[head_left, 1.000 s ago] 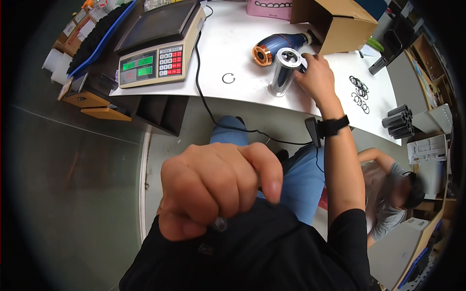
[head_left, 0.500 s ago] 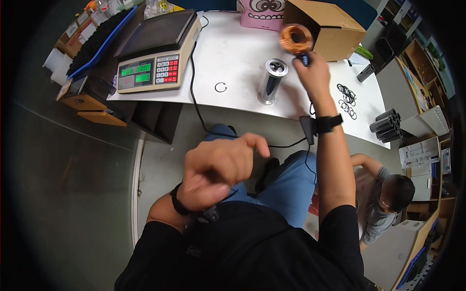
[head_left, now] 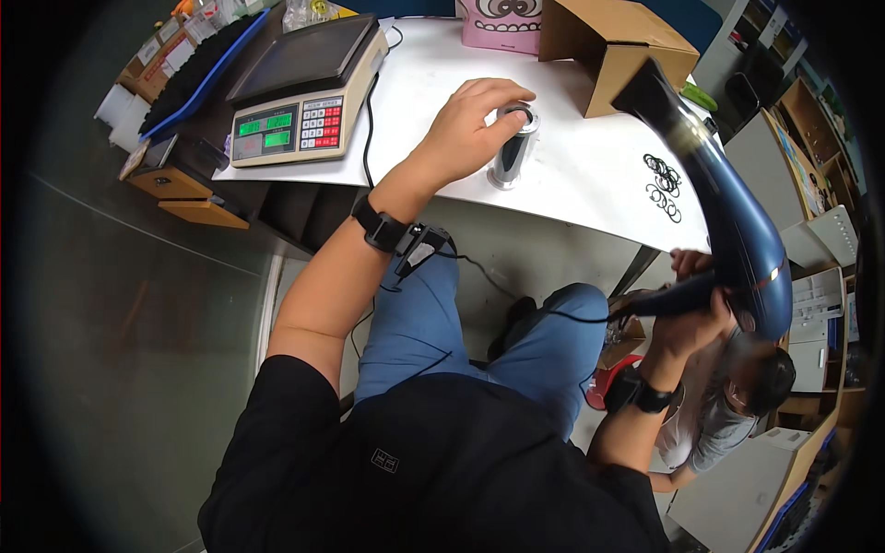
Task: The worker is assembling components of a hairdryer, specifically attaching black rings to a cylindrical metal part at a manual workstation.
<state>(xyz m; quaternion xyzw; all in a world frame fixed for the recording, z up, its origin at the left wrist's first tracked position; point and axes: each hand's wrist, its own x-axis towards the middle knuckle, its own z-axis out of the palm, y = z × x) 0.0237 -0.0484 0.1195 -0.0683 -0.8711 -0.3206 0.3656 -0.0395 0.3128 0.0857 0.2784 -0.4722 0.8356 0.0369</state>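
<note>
My left hand [head_left: 470, 129] reaches over the table, thumb and fingers curved about the top of an upright shiny metal cylinder [head_left: 506, 170]. Something dark and ring-like shows at that top between the fingertips; whether it is a separate ring I cannot tell. My right hand [head_left: 691, 323] is off the table's right front edge, wrapped round the handle of a dark blue hair dryer [head_left: 749, 230]. The dryer's black nozzle points up and away toward the cardboard box. Several black snap rings [head_left: 664, 189] lie on the table between the cylinder and the dryer.
A scale [head_left: 300, 101] with a lit display stands at the left. At the back are a pink bag [head_left: 502, 35] and an open cardboard box [head_left: 636, 55]. A black cord [head_left: 576, 319] runs across my legs. Another person [head_left: 724, 415] crouches at the lower right.
My left hand has moved from above my lap to the metal cylinder. My right hand has drawn back from beside the box to the right front edge, turning the hair dryer sideways.
</note>
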